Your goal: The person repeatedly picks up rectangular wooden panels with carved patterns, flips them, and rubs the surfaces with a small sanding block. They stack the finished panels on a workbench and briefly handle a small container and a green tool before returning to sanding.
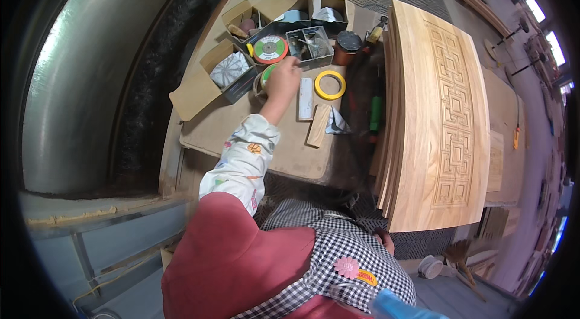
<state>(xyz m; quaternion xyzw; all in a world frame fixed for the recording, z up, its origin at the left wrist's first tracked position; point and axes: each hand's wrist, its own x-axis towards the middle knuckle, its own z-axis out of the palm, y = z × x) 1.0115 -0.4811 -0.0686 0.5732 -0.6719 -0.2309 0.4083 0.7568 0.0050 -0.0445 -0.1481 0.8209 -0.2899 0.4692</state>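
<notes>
My left hand (283, 79), in a patterned white sleeve cover, reaches over the table with its fingers curled. Its fingertips are near the divided box (312, 65); whether they hold anything is unclear. Partly behind the hand lies a green disc (268, 75), beside a larger red-rimmed abrasive disc (270, 49). Right of the hand are a whitish block (305, 99), a roll of yellow tape (330, 85), a wooden block (319, 126) and folded abrasive paper (336, 121). My right hand (386, 242) shows only in part beside the checked apron, below the carved wooden panels (417, 115).
Open cardboard boxes (226, 70) line the table's far left side. A dark-lidded jar (348, 47) stands near a tool with a yellow handle (375, 34). The stacked panels border the right side. A large metal cylinder (99, 70) is at left, and a brush (462, 260) lies lower right.
</notes>
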